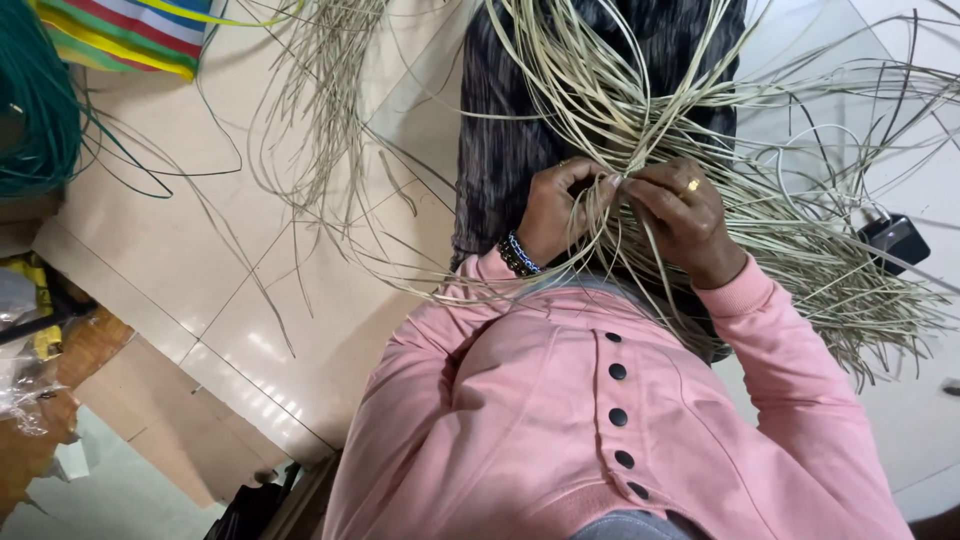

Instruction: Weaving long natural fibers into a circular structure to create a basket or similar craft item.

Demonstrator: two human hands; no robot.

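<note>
A big bundle of pale cane strips (620, 110) fans out over my lap, which a dark patterned cloth (500, 130) covers. My left hand (555, 210), with a beaded bracelet on the wrist, pinches the strips where they cross. Right beside it, my right hand (685, 215), wearing a gold ring, grips the same crossing, and the two sets of fingertips nearly touch. Pink sleeves and a pink buttoned top (610, 420) fill the lower part of the view. The exact weave under my fingers is hidden.
Loose cane strips (320, 110) lie spread over the beige tiled floor (200, 260). A coil of green cord (35, 110) sits at top left beside a striped bag (130, 35). A black charger (895, 240) with a white cable lies at right. Plastic wrapping (25, 350) lies at left.
</note>
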